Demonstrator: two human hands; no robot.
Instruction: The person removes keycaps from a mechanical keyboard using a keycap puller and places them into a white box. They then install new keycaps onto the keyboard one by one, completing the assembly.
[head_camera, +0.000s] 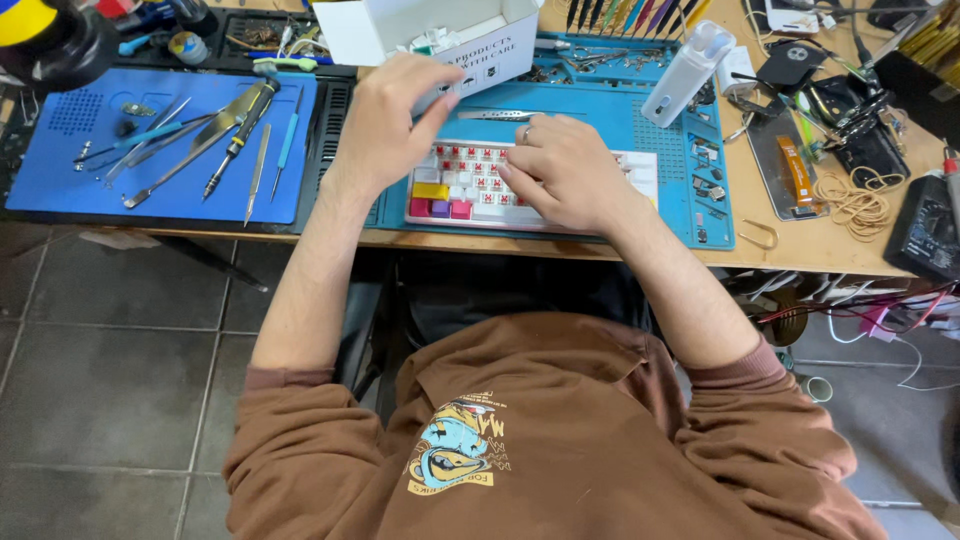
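A blue mat (165, 150) strewn with tools (235, 125) is seen at nine o'clock of the keyboard (480, 190). A white box (440, 35) of small parts stands at twelve. The keyboard is covered by the right hand (565, 175), fingers curled; the left hand (390, 120) is pinched, its contents hidden.

White keyboard (470, 190), teal mat (600, 120)

Bright, even daylight, soft faint shadows, sharp focus, slight wide-angle bending at edges.
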